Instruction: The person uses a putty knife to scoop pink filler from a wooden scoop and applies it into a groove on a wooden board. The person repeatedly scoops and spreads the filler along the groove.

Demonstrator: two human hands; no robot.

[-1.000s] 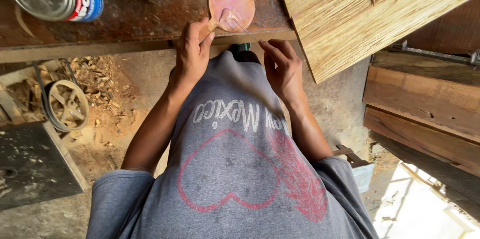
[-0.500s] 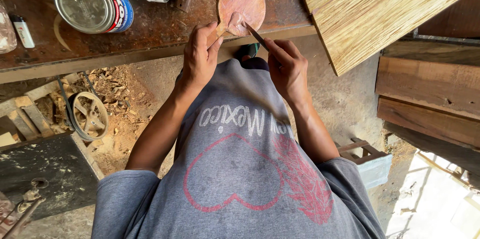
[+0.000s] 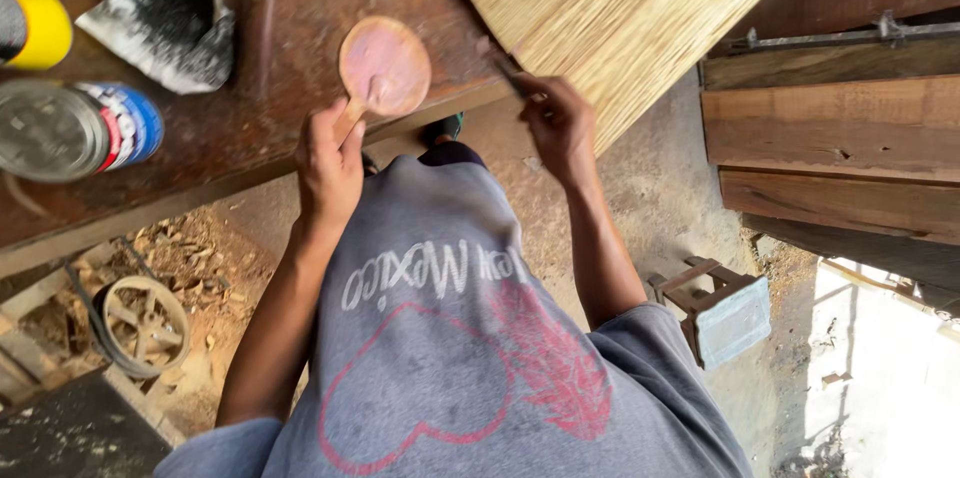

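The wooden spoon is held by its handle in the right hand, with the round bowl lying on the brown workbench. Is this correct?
Not quite. The head view shows the left hand holding the wooden spoon by its handle, not the right hand. The bowl does lie on the brown workbench.

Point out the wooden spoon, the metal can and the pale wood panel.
wooden spoon [image 3: 384,66], head view, middle of its round bowl.
metal can [image 3: 50,130], head view, its grey lid.
pale wood panel [image 3: 620,8], head view, its grained face.

Bare counter [image 3: 300,128] lies open between the spoon [image 3: 383,66] and the tin [image 3: 70,130]. The pale board [image 3: 620,8] blocks the right side, just beside the right hand [image 3: 560,123]; a rag [image 3: 170,23] crowds the far left.
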